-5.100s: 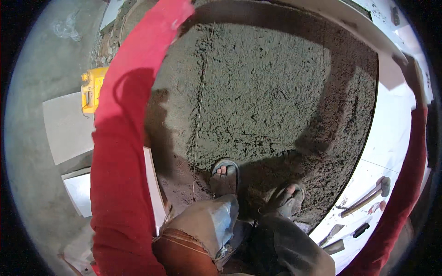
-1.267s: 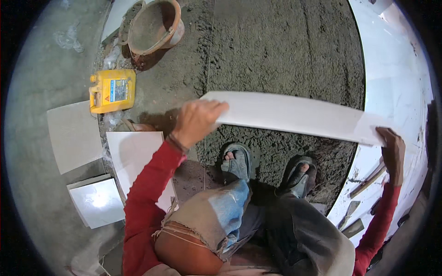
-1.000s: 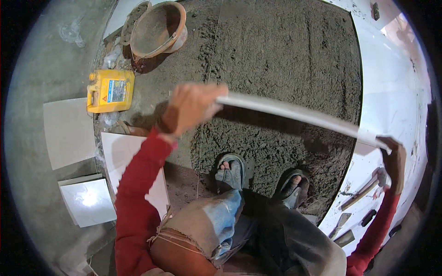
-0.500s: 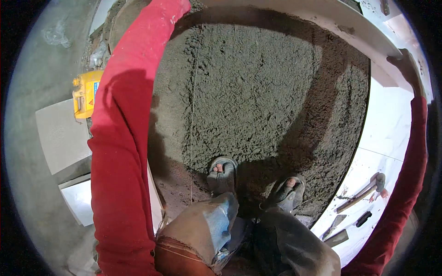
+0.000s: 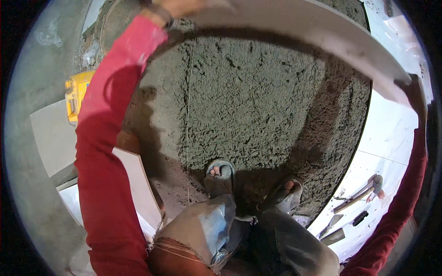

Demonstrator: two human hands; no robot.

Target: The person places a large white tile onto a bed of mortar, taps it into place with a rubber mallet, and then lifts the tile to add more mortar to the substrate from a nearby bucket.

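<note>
A long pale board (image 5: pixel 313 32) spans the far part of a rough grey mortar bed (image 5: pixel 248 110), casting a shadow on it. My left hand (image 5: pixel 184 10), smeared by motion, grips the board's left part at the top. My right hand (image 5: pixel 410 89) is closed on its right end, over white tiles. A thin string runs lengthwise over the bed, and my sandalled feet stand at its near part. A hammer (image 5: pixel 354 198) and some flat tools (image 5: pixel 332 235) lie on the tiles beside my right forearm.
At the left are a yellow jerrycan (image 5: pixel 79 87), a grey sheet (image 5: pixel 50 138) and stacked tiles (image 5: pixel 69 202) on the bare concrete floor. A pale panel (image 5: pixel 138 184) lies by my left leg. A bucket at the upper left is mostly behind my arm. White tiles (image 5: pixel 382 129) border the bed at the right.
A second ago the board was nearer me; it went far out, and over the last half second has come slightly back toward me, both hands with it.
</note>
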